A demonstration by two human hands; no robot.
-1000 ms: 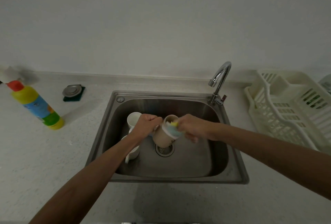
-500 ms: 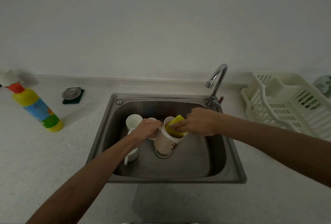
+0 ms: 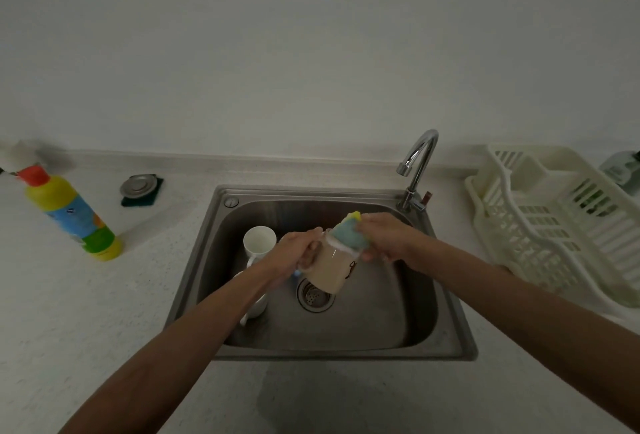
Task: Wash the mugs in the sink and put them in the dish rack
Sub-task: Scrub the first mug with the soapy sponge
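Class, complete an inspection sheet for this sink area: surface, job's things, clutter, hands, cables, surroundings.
Surface: pale speckled counter with a steel sink set in.
Job's things: beige mug held tilted over the drain; two white mugs at the sink's left; sponge at the beige mug's rim; rack right of the sink, no mug seen in it.
Clutter: bottle and plug on a dark pad, left of the sink.
Hands: left hand grips the beige mug; right hand holds the sponge.
Cables: nothing seen.
Surroundings: plain wall; tap, no water seen running.
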